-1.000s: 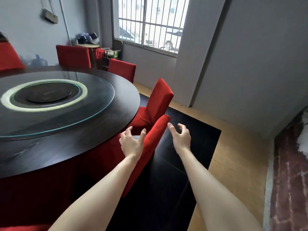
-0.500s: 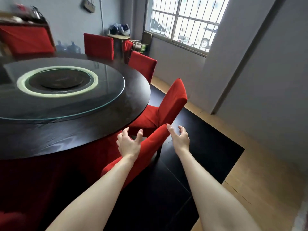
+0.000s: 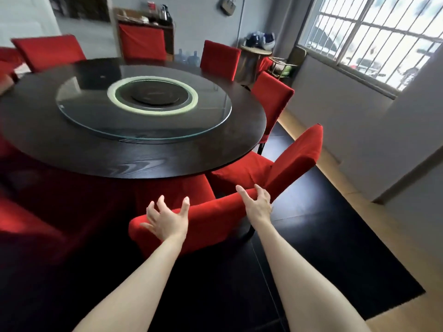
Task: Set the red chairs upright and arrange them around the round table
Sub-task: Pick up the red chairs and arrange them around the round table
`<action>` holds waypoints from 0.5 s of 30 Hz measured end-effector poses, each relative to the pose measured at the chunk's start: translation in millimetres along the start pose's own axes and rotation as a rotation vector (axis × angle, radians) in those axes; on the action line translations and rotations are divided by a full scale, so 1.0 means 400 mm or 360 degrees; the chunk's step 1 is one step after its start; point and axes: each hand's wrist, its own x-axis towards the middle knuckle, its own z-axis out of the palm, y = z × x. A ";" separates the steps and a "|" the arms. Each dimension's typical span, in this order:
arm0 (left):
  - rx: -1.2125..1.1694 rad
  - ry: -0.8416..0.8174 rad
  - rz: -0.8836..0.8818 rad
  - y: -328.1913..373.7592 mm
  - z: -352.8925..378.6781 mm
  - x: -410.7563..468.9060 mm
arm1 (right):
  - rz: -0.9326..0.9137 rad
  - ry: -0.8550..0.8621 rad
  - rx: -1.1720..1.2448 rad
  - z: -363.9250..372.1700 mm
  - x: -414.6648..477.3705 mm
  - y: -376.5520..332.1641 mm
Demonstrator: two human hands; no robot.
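Red nearest chair [image 3: 215, 212] sits at the round table's [image 3: 143, 164] near edge. Over it the left hand [image 3: 167, 219] is spread wide, empty; the right hand [image 3: 257, 202] curves on its top, grip unclear. A one-handed pull could swing it into the neighbouring chair [image 3: 294, 156].

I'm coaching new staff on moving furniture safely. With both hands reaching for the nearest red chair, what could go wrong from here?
1. The left hand is spread open over the nearest chair's backrest, and only the right hand is at its end. A one-sided pull might twist the chair.
2. The neighbouring chair stands very close, so a swing could knock it.
3. The round table is just ahead, so pushing too far might bump its rim.
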 end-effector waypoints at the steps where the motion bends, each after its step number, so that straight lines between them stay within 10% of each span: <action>1: 0.0003 0.0000 0.0004 -0.001 -0.005 0.011 | -0.0027 -0.0020 -0.0010 0.004 0.002 0.001; 15: 0.0091 0.0168 -0.0428 -0.069 0.043 0.048 | 0.0097 -0.0265 -0.0138 0.057 0.145 0.084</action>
